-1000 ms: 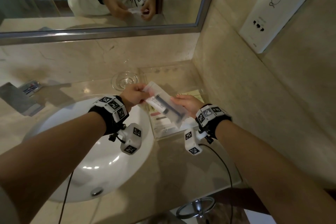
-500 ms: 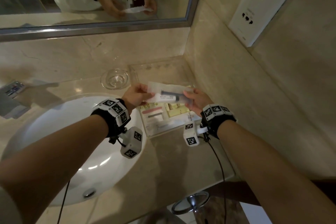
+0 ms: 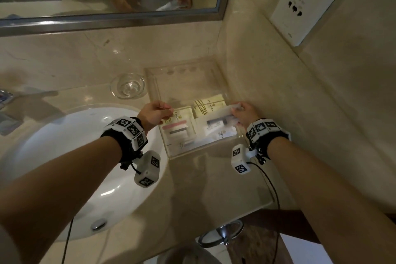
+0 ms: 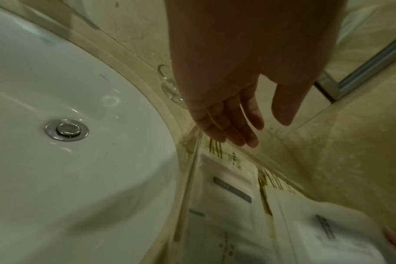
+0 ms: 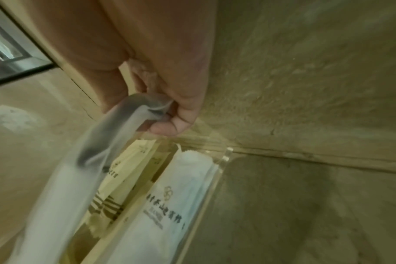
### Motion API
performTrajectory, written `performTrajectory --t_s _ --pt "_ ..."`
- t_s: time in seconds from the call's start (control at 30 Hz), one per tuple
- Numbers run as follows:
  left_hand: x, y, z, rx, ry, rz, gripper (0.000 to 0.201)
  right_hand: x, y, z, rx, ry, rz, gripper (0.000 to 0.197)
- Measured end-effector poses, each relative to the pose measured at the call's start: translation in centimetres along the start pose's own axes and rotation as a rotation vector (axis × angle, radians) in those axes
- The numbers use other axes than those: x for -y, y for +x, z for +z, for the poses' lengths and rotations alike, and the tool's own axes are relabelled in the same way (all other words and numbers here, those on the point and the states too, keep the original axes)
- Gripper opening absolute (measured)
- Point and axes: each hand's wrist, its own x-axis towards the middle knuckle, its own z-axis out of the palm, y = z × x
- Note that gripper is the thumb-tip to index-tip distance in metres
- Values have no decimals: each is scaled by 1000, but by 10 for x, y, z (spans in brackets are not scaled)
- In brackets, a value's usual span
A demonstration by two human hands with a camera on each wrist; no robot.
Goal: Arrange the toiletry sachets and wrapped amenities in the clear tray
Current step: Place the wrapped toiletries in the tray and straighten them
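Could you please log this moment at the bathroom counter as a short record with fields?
setting: marble counter beside a white sink
tray: clear tray in the corner, holding sachets
left hand: left hand empty, fingers straight, over the tray's left side
right hand: right hand pinches one end of a clear packet over the tray
nearby: glass dish behind the sink
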Motion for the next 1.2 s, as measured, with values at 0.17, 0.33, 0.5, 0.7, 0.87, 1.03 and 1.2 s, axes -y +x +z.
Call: performTrajectory --t_s 0.17,0.33,0.5,0.7,0.87,1.03,1.2 --pt "5 -2 5 59 21 -16 19 -2 6 12 47 -2 -10 32" --pt "10 1 5 90 49 -24 19 -7 14 22 16 -115 -17 32" --pt "16 7 2 104 71 -73 17 -10 20 25 -73 -199 71 51" --pt "17 10 2 104 127 -77 20 -11 16 36 -138 -523 -59 61" --pt "19 10 6 103 150 -67 22 -16 14 40 -201 -687 -99 69" --pt "21 10 6 111 153 -61 20 -19 12 46 -223 -664 -112 60" --pt "22 9 6 104 114 -55 20 -20 11 49 -230 -685 -113 63"
